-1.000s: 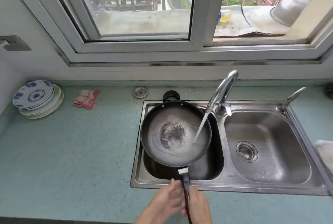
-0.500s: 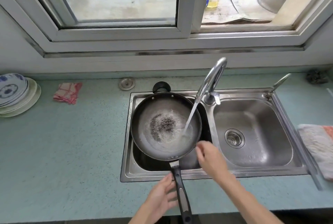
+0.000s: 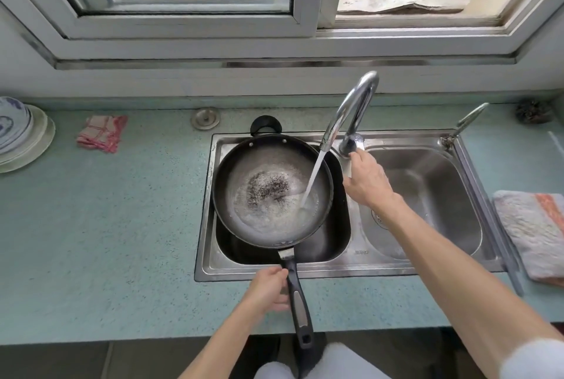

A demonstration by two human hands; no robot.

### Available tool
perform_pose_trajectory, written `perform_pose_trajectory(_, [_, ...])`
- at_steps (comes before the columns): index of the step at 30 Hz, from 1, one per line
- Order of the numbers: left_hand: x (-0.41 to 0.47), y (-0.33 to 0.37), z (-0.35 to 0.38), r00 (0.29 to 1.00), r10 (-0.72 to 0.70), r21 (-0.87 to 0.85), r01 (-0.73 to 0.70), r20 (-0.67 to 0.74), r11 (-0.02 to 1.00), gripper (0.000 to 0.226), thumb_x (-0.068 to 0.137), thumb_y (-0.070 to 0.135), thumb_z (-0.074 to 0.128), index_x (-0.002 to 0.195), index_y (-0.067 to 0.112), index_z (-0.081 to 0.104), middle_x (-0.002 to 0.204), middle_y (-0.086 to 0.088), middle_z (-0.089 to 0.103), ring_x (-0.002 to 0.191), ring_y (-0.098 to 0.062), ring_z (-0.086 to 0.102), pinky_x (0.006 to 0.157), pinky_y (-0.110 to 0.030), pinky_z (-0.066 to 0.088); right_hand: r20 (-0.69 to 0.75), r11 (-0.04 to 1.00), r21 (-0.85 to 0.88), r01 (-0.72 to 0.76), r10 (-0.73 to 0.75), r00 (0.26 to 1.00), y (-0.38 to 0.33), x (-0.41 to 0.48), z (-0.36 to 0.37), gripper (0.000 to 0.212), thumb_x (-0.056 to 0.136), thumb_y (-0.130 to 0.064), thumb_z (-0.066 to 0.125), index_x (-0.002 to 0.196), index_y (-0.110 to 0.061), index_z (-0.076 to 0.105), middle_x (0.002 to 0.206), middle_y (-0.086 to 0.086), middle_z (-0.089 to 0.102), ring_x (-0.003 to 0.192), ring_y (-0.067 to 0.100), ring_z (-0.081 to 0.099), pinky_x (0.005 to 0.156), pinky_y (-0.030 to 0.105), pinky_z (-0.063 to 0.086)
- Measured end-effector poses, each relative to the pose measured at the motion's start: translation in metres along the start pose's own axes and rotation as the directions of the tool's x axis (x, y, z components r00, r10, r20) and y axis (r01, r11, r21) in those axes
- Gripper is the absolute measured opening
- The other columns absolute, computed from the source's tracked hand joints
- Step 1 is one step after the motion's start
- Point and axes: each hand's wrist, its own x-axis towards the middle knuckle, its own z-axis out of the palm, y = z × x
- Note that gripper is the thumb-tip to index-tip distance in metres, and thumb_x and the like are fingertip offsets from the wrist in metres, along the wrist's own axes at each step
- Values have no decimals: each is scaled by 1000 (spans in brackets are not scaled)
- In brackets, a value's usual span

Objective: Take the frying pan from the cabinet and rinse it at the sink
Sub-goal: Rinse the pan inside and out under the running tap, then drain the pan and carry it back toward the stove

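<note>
L hand (image 3: pixel 268 288) curled round the pan handle (image 3: pixel 297 296), thumb on top, grip nr the front end of the handle. Frying pan (image 3: pixel 271 192) held level over the left basin of the sink (image 3: pixel 210 259), bowl away from me, handle's long axis running far-to-near, butt end overhanging the counter edge toward my legs. Water pooled in the bowl w/ dark specks mid-pan.

R hand (image 3: pixel 367 180) out past the pan's right rim, fingers loosely bent, fingertips touching the tap lever at the faucet base (image 3: pixel 351 145); can't tell if I'm gripping it or just resting. Spout (image 3: pixel 351 107) arcs left, stream (image 3: pixel 314 177) landing inside the pan's right side.

Key relation: lever sits just far of R hand, pan is left of it. R is the nearer hand for the tap; L alone carries the pan. Prob next: shut off water, then tip pan to dump. Weight of water = wrist load on L.
</note>
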Motion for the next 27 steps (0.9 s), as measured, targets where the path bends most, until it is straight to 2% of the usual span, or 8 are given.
perform_pose_trajectory(4, [-3,3,0,970,177,401,-96,-169,911,37,98,32,44,131,26,59,99,-1,76,78,-16,74,70,-30,59,2,999,24,31,-31,1000,5,-2,4,47,78,-9,59,123,-3,50,136,12,47,126,33,47,101,46,45])
perform_pose_trajectory(8, [-2,17,-6,767,550,692,-200,-330,694,29,96,28,45,108,21,70,98,1,73,89,-19,67,75,-31,52,52,999,6,42,-42,998,9,-7,11,67,72,-9,62,135,-3,42,153,15,31,143,32,32,110,48,41])
perform_pose_trajectory(10, [5,22,-13,640,717,790,-273,-278,550,26,96,21,48,113,17,66,103,-2,67,95,-20,64,77,-33,52,75,999,-8,37,-36,997,9,-10,15,77,70,-8,63,142,-2,35,161,15,19,150,31,19,116,47,35])
perform_pose_trajectory(13, [21,16,-29,577,808,887,-302,-121,348,34,83,2,59,114,13,68,101,-4,66,96,-25,63,77,-37,56,82,1000,-6,23,-22,996,11,-12,19,87,70,-7,62,149,-2,26,165,15,9,154,29,9,121,45,26])
perform_pose_trajectory(18, [31,-2,-50,497,867,937,-321,40,140,53,59,-12,72,107,9,73,103,-3,71,101,-24,67,76,-36,58,268,1000,-9,5,-2,964,18,-24,33,94,73,-7,58,155,-8,11,167,8,-7,146,28,32,119,46,26])
perform_pose_trajectory(22, [31,-4,-49,505,861,929,-346,63,134,49,67,-6,72,113,11,71,110,-1,69,109,-22,64,83,-38,57,124,999,37,-10,6,992,7,-48,47,75,77,-7,54,148,-6,29,157,14,28,130,35,46,106,48,41])
perform_pose_trajectory(25, [34,-1,-53,507,853,844,-400,-122,358,27,89,6,59,113,12,71,115,0,68,114,-15,58,98,-38,50,53,980,198,29,-41,998,-26,-111,70,25,91,-19,53,113,-8,54,110,13,59,102,35,58,85,44,46])
perform_pose_trajectory(27, [30,8,-54,481,809,735,-403,-338,546,23,93,12,57,114,12,68,120,-4,63,116,-16,54,100,-36,47,192,978,211,-2,-40,980,-58,-162,86,25,97,-35,49,104,-11,55,103,8,59,100,31,58,83,40,45])
